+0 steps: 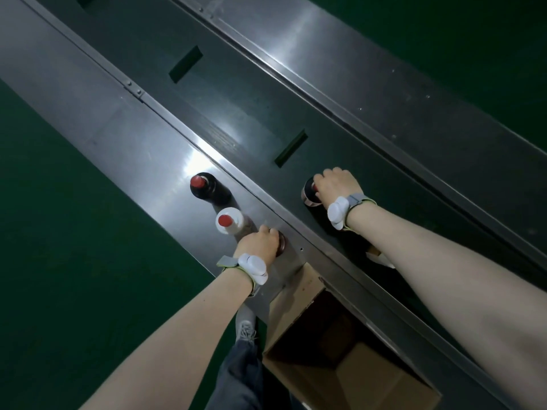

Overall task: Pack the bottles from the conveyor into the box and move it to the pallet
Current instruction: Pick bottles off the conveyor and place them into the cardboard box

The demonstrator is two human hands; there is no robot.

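My right hand point(336, 184) is closed over the top of a dark bottle point(309, 195) standing on the dark conveyor belt point(251, 113). My left hand point(259, 245) grips the top of another bottle point(281, 242) on the steel side ledge point(142, 137); the hand hides most of it. Two more red-capped bottles stand on that ledge: a dark one point(204, 186) and a pale one point(229, 223) beside my left hand. An open cardboard box point(340, 350) sits below the ledge, near my legs; its inside is dark.
Green cleats point(186, 64) point(291, 147) cross the belt. A second steel rail point(384, 93) runs along the far side. Green floor point(74, 261) lies on the left. My trouser leg and shoe point(245, 327) are beside the box.
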